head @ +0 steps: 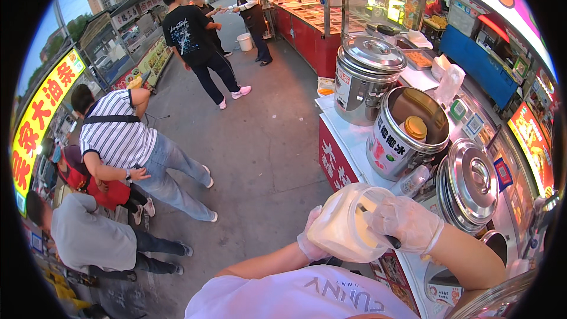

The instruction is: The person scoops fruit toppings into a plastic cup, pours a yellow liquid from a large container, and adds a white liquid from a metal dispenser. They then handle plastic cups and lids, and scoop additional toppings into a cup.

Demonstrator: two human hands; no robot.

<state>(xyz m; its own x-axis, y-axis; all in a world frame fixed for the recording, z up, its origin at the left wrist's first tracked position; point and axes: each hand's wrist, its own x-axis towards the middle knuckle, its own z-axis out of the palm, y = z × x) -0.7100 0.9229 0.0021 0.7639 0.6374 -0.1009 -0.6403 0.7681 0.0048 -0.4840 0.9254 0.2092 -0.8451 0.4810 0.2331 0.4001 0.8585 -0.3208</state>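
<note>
A translucent plastic jar [332, 226] holding a pale, cream-coloured substance is tilted in front of my chest, its wide mouth facing right. My left hand [309, 243], in a clear disposable glove, supports the jar from its left side and is partly hidden behind it. My right hand [405, 219], gloved the same way, is at the jar's mouth and grips a dark-handled utensil [393, 242]. The utensil's working end is inside the jar and cannot be made out.
Right of the jar, a stall counter [345, 129] carries a lidded steel bucket [354, 97], an uncovered steel bucket [385, 141] with a yellow-lidded container [415, 128] inside, clear plastic cups [411, 180] and steel lids [474, 181]. Several people stand on the pavement [274, 159] to the left.
</note>
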